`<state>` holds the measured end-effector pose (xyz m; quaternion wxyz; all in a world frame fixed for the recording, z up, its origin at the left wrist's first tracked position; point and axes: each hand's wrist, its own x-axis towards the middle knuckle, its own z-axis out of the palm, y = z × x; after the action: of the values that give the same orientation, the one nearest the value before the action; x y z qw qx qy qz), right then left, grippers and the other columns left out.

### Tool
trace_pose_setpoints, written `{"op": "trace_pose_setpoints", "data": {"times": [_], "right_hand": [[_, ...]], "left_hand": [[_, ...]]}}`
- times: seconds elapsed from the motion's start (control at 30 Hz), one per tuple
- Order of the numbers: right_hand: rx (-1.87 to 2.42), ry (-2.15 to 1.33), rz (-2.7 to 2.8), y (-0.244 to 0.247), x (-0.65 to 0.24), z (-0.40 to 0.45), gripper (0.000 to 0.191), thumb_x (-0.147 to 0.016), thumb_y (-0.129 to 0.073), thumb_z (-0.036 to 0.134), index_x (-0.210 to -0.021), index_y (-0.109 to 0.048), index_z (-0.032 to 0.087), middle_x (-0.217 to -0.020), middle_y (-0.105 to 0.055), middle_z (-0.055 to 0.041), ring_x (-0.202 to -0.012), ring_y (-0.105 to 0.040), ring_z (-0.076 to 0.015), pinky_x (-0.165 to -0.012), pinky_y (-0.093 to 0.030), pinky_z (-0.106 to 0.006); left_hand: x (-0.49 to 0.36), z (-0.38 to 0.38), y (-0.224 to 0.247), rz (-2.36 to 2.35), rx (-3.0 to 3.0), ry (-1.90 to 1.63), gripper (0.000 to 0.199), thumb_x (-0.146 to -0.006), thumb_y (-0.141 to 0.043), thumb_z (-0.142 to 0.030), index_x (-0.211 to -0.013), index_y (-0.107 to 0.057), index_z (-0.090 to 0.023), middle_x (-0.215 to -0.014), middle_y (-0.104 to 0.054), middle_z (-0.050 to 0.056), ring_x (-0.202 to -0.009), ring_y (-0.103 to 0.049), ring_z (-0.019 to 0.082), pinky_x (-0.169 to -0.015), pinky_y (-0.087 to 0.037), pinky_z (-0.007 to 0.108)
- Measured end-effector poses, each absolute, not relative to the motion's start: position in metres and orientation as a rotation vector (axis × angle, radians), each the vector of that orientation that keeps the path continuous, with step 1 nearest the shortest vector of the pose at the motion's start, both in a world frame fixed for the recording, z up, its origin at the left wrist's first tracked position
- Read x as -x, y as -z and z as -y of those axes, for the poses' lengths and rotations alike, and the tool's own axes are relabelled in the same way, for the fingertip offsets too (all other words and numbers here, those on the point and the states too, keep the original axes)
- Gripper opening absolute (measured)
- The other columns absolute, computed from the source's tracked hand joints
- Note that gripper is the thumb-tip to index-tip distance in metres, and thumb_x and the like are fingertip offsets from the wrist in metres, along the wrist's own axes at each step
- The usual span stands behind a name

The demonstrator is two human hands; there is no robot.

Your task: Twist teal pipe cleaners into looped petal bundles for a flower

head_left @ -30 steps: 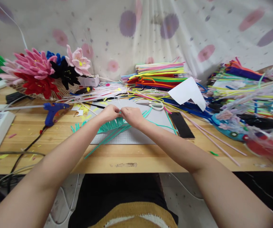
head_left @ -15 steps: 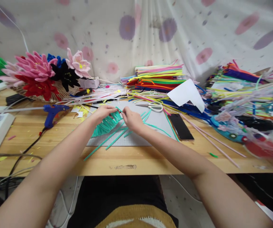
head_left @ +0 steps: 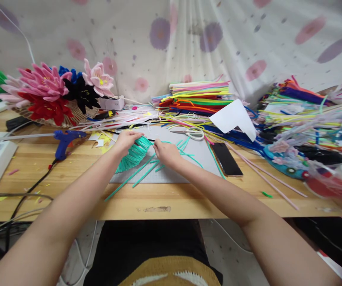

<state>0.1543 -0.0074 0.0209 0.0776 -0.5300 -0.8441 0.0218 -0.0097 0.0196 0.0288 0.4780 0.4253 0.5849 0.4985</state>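
Observation:
A teal piece made of rows of fuzzy stems (head_left: 133, 155) is gripped along its upper left edge by my left hand (head_left: 128, 142), fingers closed. At its right corner my right hand (head_left: 165, 153) pinches a teal stem. Both hands are over a grey mat (head_left: 176, 176). Loose teal stems (head_left: 145, 174) lie across the mat below and to the right of my right hand, some reaching past its front edge. White-handled scissors (head_left: 195, 134) rest at the back of the mat.
A blue glue gun (head_left: 65, 143) lies left, before fuzzy flowers (head_left: 47, 83). A phone (head_left: 227, 159) sits right of the mat. Behind are bundles of coloured stems (head_left: 200, 95) and white paper (head_left: 232, 116). More stems and plastic bags fill the right side.
The teal piece has turned to show more of its rows. My right hand has moved slightly down, and the teal stem's free end beyond it has shifted.

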Motion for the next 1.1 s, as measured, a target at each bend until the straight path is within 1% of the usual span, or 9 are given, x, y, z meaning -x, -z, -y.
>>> {"op": "trace_pose_setpoints", "data": {"times": [0.1, 0.23, 0.4, 0.47, 0.6, 0.7, 0.83, 1.0, 1.1], "right_hand": [[1.536, -0.179, 2.469, -0.018, -0.155, 0.008, 0.032, -0.092, -0.027, 0.031, -0.106, -0.053, 0.019, -0.094, -0.068, -0.0084, -0.085, -0.063, -0.0192, -0.072, -0.041, -0.027], [1.386, -0.527, 2.282, -0.013, -0.155, 0.003, 0.029, -0.090, -0.033, 0.029, -0.098, -0.060, 0.022, -0.091, -0.069, -0.0025, -0.077, -0.063, -0.0129, -0.070, -0.042, -0.022], [1.198, -0.920, 2.009, -0.003, -0.156, -0.008, 0.028, -0.087, -0.038, 0.030, -0.096, -0.063, 0.020, -0.085, -0.069, -0.0005, -0.061, -0.062, -0.0078, -0.063, -0.045, -0.019], [1.184, -1.003, 1.963, -0.001, -0.157, -0.011, 0.026, -0.086, -0.042, 0.030, -0.094, -0.064, 0.019, -0.083, -0.069, -0.0006, -0.058, -0.062, -0.0075, -0.060, -0.045, -0.018], [1.215, -0.999, 1.991, -0.001, -0.159, -0.014, 0.024, -0.083, -0.045, 0.029, -0.088, -0.066, 0.020, -0.079, -0.069, 0.0006, -0.056, -0.061, -0.0075, -0.056, -0.045, -0.018], [1.230, -0.947, 2.041, -0.003, -0.161, -0.014, 0.024, -0.084, -0.044, 0.028, -0.086, -0.066, 0.021, -0.079, -0.069, 0.0017, -0.056, -0.061, -0.0072, -0.055, -0.043, -0.018], [1.243, -0.872, 2.116, -0.007, -0.162, -0.012, 0.025, -0.084, -0.044, 0.029, -0.087, -0.067, 0.021, -0.080, -0.069, 0.0024, -0.057, -0.061, -0.0068, -0.056, -0.043, -0.017], [1.360, -0.720, 2.208, -0.017, -0.165, -0.004, 0.026, -0.084, -0.046, 0.033, -0.094, -0.067, 0.022, -0.083, -0.070, 0.0012, -0.064, -0.063, -0.0087, -0.060, -0.042, -0.018], [1.380, -0.621, 2.275, -0.023, -0.167, 0.000, 0.029, -0.086, -0.043, 0.034, -0.100, -0.066, 0.024, -0.089, -0.070, 0.0003, -0.068, -0.063, -0.0099, -0.062, -0.042, -0.019]], "left_hand": [[0.011, -0.017, -0.030, -1.359, -0.990, -1.206, 0.027, -0.051, -0.075, -0.029, -0.071, -0.070, -0.012, -0.072, -0.069, 0.007, -0.058, -0.058, 0.013, -0.052, -0.043, 0.023], [0.015, -0.017, -0.032, -1.317, -0.963, -1.167, 0.027, -0.054, -0.073, -0.027, -0.076, -0.069, -0.012, -0.080, -0.070, 0.009, -0.058, -0.058, 0.013, -0.050, -0.043, 0.023], [0.022, -0.018, -0.034, -1.368, -1.062, -1.106, 0.028, -0.059, -0.066, -0.022, -0.085, -0.067, -0.014, -0.090, -0.069, 0.009, -0.073, -0.062, 0.017, -0.063, -0.047, 0.028], [0.023, -0.018, -0.036, -1.486, -1.324, -1.054, 0.029, -0.061, -0.062, -0.021, -0.089, -0.067, -0.015, -0.093, -0.068, 0.009, -0.082, -0.061, 0.019, -0.073, -0.046, 0.031], [0.017, -0.017, -0.047, -1.599, -2.183, -0.878, 0.027, -0.069, -0.053, -0.022, -0.091, -0.068, -0.020, -0.107, -0.064, 0.006, -0.101, -0.054, 0.021, -0.090, -0.038, 0.034], [0.011, -0.019, -0.056, -1.463, -2.462, -0.519, 0.029, -0.076, -0.046, -0.030, -0.091, -0.068, -0.019, -0.095, -0.067, 0.005, -0.090, -0.057, 0.019, -0.082, -0.040, 0.029], [0.011, -0.027, -0.062, -1.396, -2.452, -0.224, 0.029, -0.074, -0.048, -0.031, -0.089, -0.070, -0.018, -0.085, -0.069, 0.003, -0.076, -0.059, 0.016, -0.068, -0.040, 0.023], [0.015, -0.034, -0.066, -1.423, -2.315, -0.143, 0.026, -0.066, -0.056, -0.033, -0.081, -0.071, -0.018, -0.072, -0.069, 0.001, -0.063, -0.056, 0.013, -0.058, -0.037, 0.022], [0.015, -0.033, -0.065, -1.424, -2.180, -0.305, 0.024, -0.062, -0.060, -0.031, -0.079, -0.071, -0.017, -0.068, -0.068, 0.001, -0.061, -0.056, 0.014, -0.058, -0.038, 0.024]]}}
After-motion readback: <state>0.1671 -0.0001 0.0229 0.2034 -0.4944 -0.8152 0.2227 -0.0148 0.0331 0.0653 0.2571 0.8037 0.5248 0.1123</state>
